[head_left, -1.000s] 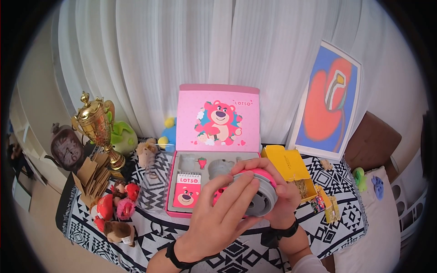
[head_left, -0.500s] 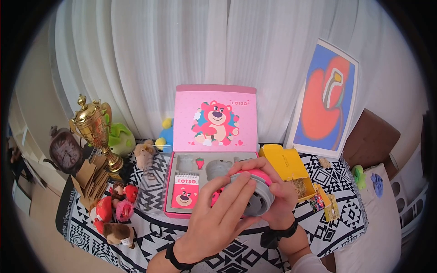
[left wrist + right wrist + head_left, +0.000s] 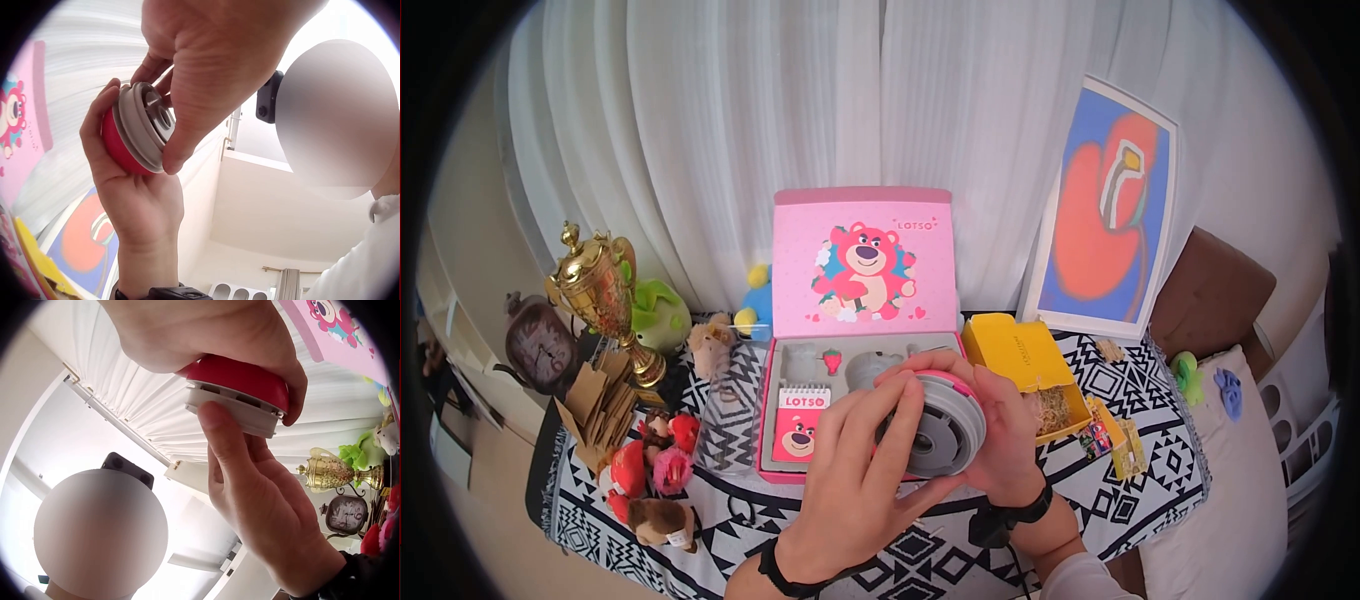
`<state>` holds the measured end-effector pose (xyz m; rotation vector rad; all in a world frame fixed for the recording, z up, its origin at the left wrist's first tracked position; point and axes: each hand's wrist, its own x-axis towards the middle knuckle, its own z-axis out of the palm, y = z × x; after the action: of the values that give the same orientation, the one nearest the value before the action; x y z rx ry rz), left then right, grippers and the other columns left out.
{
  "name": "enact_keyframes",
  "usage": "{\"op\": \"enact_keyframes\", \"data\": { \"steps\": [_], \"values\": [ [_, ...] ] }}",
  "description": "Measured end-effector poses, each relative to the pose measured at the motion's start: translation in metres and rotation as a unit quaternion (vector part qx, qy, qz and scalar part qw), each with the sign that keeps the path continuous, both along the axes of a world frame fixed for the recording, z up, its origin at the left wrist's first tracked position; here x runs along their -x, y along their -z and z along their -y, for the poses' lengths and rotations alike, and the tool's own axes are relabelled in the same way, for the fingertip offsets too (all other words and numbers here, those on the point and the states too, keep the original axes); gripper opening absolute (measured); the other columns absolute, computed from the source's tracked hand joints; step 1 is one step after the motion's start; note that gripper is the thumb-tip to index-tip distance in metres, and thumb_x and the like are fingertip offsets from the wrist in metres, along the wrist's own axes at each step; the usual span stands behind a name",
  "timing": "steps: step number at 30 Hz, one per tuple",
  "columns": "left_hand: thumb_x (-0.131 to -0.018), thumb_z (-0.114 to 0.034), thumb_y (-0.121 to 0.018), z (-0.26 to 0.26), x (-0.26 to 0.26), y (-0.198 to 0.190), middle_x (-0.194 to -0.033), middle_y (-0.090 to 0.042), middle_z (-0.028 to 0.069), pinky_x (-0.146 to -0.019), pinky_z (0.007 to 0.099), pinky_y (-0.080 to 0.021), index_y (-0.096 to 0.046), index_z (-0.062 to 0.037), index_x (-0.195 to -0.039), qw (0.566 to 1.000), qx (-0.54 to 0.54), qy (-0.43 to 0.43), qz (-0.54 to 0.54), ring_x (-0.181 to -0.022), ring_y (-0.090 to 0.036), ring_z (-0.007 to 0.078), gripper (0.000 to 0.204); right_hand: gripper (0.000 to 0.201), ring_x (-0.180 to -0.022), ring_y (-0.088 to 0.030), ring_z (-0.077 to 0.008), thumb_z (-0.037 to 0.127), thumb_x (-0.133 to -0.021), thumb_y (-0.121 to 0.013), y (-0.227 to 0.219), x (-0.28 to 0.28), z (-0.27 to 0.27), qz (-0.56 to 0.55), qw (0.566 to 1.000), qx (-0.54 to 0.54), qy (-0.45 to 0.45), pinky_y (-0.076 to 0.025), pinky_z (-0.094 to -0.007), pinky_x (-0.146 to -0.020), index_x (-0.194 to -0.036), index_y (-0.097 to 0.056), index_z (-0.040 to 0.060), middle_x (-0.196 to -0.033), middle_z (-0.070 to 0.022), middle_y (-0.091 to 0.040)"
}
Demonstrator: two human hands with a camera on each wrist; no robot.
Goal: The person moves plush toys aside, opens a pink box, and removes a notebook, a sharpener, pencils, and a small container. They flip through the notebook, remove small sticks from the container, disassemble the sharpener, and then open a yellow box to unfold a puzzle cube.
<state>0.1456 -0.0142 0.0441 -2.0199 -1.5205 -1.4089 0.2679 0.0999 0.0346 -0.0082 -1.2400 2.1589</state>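
Both hands hold a round lid-like piece (image 3: 940, 447), with a pink domed top and a grey ringed underside, in front of the pink box. My left hand (image 3: 850, 460) pinches the grey part, fingers laid over its near side and thumb at the lower edge. From the far right, my right hand (image 3: 1012, 450) cups the pink dome (image 3: 117, 145). In the right wrist view a narrow dark gap shows between the red-pink dome (image 3: 240, 378) and the pale ring (image 3: 256, 419), where the left thumb presses. The left palm hides part of the piece in the left wrist view.
The open pink gift box (image 3: 860, 470) holds a bear notepad (image 3: 802, 425) and a strawberry-shaped piece (image 3: 832, 361) in a grey tray. A yellow box (image 3: 1022, 350) stands right; a gold trophy (image 3: 605, 290), cardboard (image 3: 595, 405) and plush toys (image 3: 662, 522) sit left.
The head view has shifted, so the box and table appear further left. The piece has turned so more of its grey underside faces up, with both hands still around it.
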Motion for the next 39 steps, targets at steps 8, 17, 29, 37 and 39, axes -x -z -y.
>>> {"op": "enact_keyframes", "data": {
  "steps": [8,17,29,37,39],
  "values": [
    [-0.054,-0.018,-0.091,-0.002,-0.002,0.003,-0.126,-0.055,0.0154,-0.090,0.0423,-0.044,-0.049,0.0022,-0.135,1.000,-0.014,-0.019,-0.016,-0.110,-0.054,0.0325,0.094,0.056,-0.119,-0.055,-0.0279,0.047,-0.098,-0.035,-0.003,0.001,0.004,0.036,0.999,0.015,0.034,-0.045,-0.0403,-0.102,-0.123,-0.048,-0.0010,-0.128,-0.0203,-0.054],
    [-0.059,-0.015,-0.089,-0.002,-0.005,0.004,-0.130,-0.052,0.0177,-0.091,0.0432,-0.045,-0.049,0.0047,-0.133,0.999,0.001,-0.022,-0.043,-0.109,-0.052,0.0353,0.086,0.046,-0.119,-0.055,-0.0264,0.035,-0.093,-0.046,-0.003,-0.002,0.004,0.056,0.998,-0.015,0.035,-0.046,-0.0394,-0.101,-0.124,-0.047,0.0010,-0.129,-0.0195,-0.052],
    [-0.059,-0.013,-0.089,-0.004,-0.003,0.002,-0.131,-0.052,0.0153,-0.093,0.0419,-0.044,-0.050,0.0008,-0.133,0.999,0.009,-0.011,-0.032,-0.114,-0.052,0.0335,0.085,0.046,-0.118,-0.053,-0.0201,0.038,-0.100,-0.044,0.008,-0.003,-0.001,0.044,0.974,-0.181,0.127,-0.043,-0.0346,-0.101,-0.127,-0.048,0.0015,-0.127,-0.0122,-0.053],
    [-0.059,-0.007,-0.090,-0.007,0.020,0.001,-0.131,-0.050,0.0139,-0.103,0.0383,-0.048,-0.048,0.0000,-0.135,0.970,0.095,0.119,0.190,-0.122,-0.054,0.0241,0.087,0.064,-0.120,-0.049,-0.0196,0.050,-0.104,-0.025,0.007,-0.004,0.005,0.070,0.916,-0.326,0.223,-0.035,-0.0318,-0.104,-0.133,-0.043,-0.0033,-0.128,-0.0142,-0.051],
    [-0.060,-0.007,-0.090,-0.009,0.023,0.004,-0.131,-0.050,0.0141,-0.102,0.0384,-0.048,-0.049,0.0005,-0.135,0.966,0.104,0.126,0.201,-0.121,-0.054,0.0239,0.086,0.064,-0.117,-0.051,-0.0199,0.050,-0.104,-0.025,0.007,-0.002,0.006,0.076,0.908,-0.335,0.240,-0.036,-0.0316,-0.102,-0.132,-0.044,-0.0038,-0.126,-0.0145,-0.053]
  ]
}}
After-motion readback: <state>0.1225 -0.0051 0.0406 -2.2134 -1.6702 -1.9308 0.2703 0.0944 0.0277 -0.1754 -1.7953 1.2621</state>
